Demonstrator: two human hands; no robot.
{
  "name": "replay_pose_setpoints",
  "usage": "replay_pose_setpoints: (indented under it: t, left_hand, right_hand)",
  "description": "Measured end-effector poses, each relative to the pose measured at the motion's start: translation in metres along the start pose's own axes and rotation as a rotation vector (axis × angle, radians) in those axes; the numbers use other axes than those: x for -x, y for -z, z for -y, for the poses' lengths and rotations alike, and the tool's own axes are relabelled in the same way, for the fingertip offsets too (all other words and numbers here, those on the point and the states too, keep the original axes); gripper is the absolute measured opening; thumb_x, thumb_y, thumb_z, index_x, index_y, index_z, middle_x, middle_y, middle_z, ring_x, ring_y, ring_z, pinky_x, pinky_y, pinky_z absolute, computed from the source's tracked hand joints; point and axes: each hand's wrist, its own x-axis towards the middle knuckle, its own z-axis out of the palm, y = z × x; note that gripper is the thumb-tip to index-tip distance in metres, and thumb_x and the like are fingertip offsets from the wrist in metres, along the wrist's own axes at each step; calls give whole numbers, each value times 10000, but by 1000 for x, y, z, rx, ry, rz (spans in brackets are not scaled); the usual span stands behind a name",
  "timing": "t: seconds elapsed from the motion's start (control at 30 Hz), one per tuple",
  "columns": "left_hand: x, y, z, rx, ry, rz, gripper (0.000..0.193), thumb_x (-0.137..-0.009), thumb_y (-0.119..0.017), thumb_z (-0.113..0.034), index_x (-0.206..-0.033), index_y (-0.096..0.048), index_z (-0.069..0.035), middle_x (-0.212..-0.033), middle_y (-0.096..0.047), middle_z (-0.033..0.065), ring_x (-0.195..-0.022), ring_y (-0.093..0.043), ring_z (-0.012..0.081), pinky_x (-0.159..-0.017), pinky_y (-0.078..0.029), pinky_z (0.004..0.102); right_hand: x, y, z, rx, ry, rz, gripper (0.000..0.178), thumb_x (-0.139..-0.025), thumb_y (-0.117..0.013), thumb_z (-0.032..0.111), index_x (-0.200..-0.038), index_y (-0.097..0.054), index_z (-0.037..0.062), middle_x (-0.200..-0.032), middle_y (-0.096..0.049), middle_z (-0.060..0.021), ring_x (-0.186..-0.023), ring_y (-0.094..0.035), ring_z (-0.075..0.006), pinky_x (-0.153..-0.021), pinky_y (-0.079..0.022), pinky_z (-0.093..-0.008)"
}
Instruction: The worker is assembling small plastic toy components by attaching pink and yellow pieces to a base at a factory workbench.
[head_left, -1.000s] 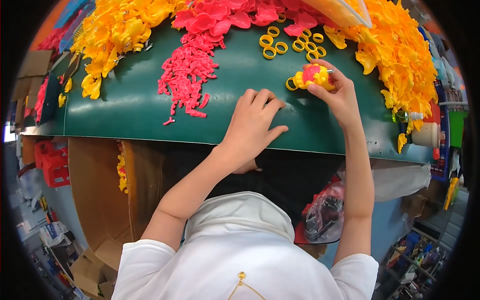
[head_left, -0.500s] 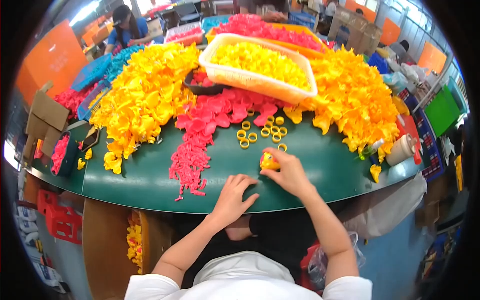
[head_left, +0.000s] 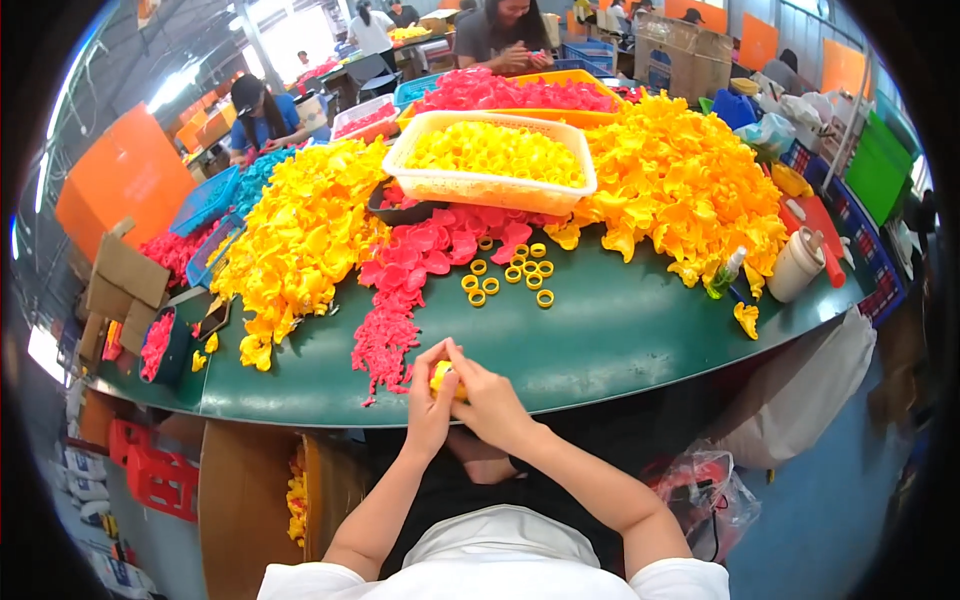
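Close to the table's front edge, a small rounded yellow plastic toy (head_left: 447,378) sits between my two hands, mostly covered by fingers. My left hand (head_left: 428,402) closes on it from the left, fingers pointing up. My right hand (head_left: 488,398) closes on it from the right, fingertips meeting those of the left. Just beyond lies a pile of small pink plastic pieces (head_left: 385,340). Farther out, several loose yellow rings (head_left: 513,274) lie on the green tabletop (head_left: 620,330).
A white basket (head_left: 490,188) of yellow rings stands in the middle, between heaps of yellow plastic pieces (head_left: 300,235). Behind it is an orange tray (head_left: 590,115) of pink parts. At right stand a small bottle (head_left: 727,272) and a beige cup (head_left: 796,265). Co-workers sit farther back.
My right hand has drawn the yellow toy nearer and to the left. My left hand has come off the table and closed on the toy too. The view has tilted up.
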Motion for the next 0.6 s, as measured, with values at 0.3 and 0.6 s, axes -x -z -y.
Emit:
replay_pose_setpoints:
  t: [0.3, 0.6]
  left_hand:
    - [10, 18, -19, -167, 22, -2, 149, -913, -597, -142, -993, -574, -19, -882, -592, 46, -814, -557, 106, -721, -453, 255]
    - [35, 35, -14, -84, 14, -240, 90, -869, -592, -39, -801, -573, 17, -723, -605, 55, -657, -562, 99, -608, -454, 231]
  right_hand:
    - [27, 24, 12, 335, 71, 66, 295, -860, -661, 323, -876, -621, 32, -732, -632, -109, -658, -632, -321, -578, -512, -403]
    - [23, -10, 31, 235, 334, 144, 262, -826, -689, 237, -714, -533, 58, -632, -539, -76, -579, -572, -251, -509, -472, -364]
